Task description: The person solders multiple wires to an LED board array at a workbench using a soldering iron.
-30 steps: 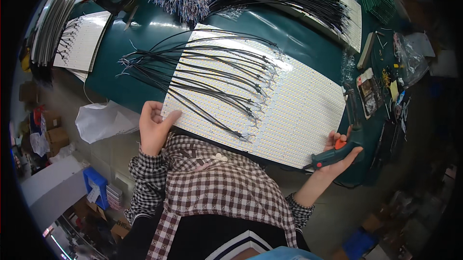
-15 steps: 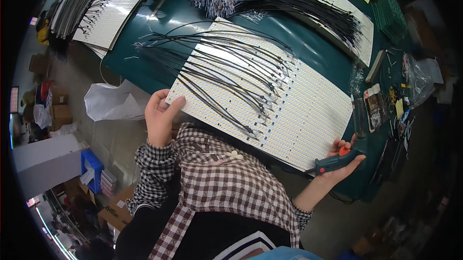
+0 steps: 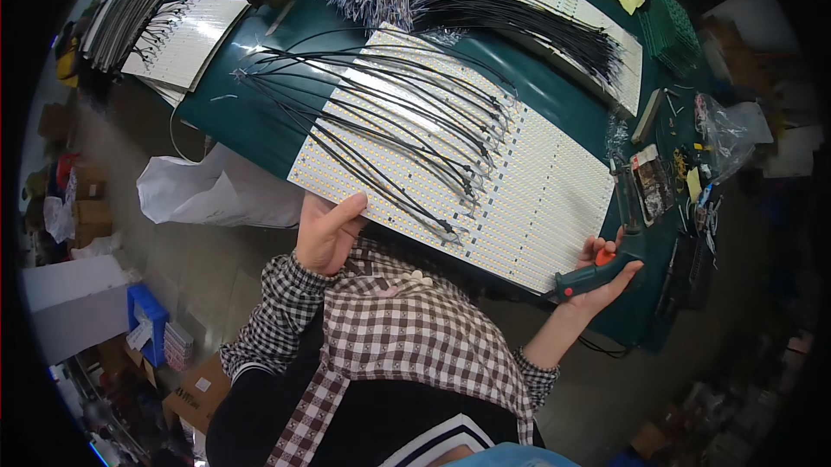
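A large white LED circuit board sheet (image 3: 554, 181), covered in rows of tiny yellowish LEDs, lies tilted in front of me over the table's near edge. Several black cables (image 3: 381, 168) are fixed along its middle, their free ends trailing past the left edge. My left hand (image 3: 325, 233) pinches the sheet's near edge, thumb on top and fingers underneath. In my right hand (image 3: 606, 296) is a dark green soldering gun (image 3: 582, 282) with an orange trigger. Its front points away along the sheet's right edge. That hand is close to the sheet's near right corner.
On the green table (image 3: 277, 25), a bundle of black cables (image 3: 537, 25) lies over more boards (image 3: 628, 90) at the back. Other boards (image 3: 190, 38) stand far left. Pliers and a plastic bag (image 3: 731, 138) are at right. A white sack (image 3: 216, 190) hangs beside the table.
My left hand has slid rightward along the sheet's near edge. The view has shifted slightly, while my right hand still holds the soldering gun.
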A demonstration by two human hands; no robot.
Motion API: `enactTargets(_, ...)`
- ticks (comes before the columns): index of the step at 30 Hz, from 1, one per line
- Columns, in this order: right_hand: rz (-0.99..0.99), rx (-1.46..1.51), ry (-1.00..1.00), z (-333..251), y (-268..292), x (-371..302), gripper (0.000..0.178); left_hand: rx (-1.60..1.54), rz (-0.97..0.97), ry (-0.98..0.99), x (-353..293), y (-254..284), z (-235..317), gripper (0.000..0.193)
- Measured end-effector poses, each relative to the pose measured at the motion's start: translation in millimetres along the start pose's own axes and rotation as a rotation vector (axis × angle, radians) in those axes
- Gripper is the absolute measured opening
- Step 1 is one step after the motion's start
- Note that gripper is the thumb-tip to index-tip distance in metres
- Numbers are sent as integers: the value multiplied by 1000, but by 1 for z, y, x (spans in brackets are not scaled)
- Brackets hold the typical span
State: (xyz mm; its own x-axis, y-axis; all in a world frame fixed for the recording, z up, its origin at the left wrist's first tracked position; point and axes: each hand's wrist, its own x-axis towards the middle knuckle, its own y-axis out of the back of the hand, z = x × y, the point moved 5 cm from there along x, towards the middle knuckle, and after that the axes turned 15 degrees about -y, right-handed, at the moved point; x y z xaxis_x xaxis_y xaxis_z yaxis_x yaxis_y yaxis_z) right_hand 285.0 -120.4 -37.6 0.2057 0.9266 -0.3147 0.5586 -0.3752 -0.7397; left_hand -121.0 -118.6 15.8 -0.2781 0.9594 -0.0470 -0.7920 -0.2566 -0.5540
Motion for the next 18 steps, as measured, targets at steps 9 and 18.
enactTargets(9, -12, 57, 92, -18, 0, 2, 83, -42, 90, -363, 37, 42, 49, 41)
enactTargets(18, -17, -11, 250, -44, 0, 12, 83, 83, 457, -796, 55, 138, 262, 34)
